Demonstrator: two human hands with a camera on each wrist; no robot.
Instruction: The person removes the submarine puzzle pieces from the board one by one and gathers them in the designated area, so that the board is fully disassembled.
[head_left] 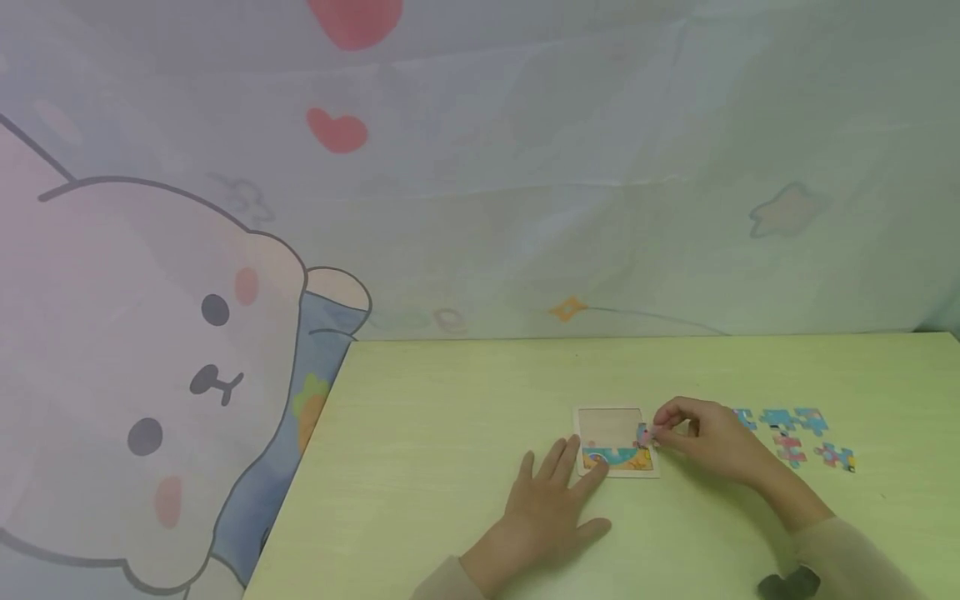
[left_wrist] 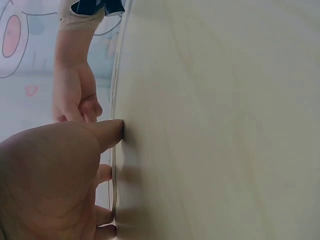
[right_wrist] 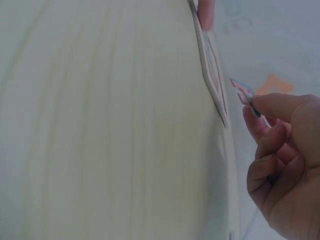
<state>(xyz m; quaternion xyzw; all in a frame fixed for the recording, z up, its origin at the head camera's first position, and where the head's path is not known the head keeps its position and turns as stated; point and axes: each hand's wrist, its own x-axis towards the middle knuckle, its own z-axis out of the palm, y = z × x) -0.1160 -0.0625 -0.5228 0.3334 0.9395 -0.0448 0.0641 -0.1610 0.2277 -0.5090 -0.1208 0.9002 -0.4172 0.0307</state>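
A square puzzle frame [head_left: 654, 473] lies on the table, its lower part filled with joined pieces [head_left: 618, 457] in teal and orange. Bare board [head_left: 609, 425] shows in its upper part. My left hand [head_left: 546, 508] lies with fingers spread at the frame's lower left, fingertips touching its edge. Between thumb and fingers, my right hand [head_left: 708, 437] pinches a pink and blue puzzle piece [head_left: 644, 435] at the frame's right side. The right wrist view shows that piece [right_wrist: 243, 91] tilted, held just above the frame [right_wrist: 216, 90].
Right of the right hand lie several loose puzzle pieces [head_left: 810, 421], blue ones behind and pinkish ones [head_left: 790, 450] nearer. A dark object [head_left: 789, 582] sits by the right sleeve. Behind the pale green table [head_left: 420, 433] hangs a printed cloth [head_left: 480, 167] with a cartoon animal.
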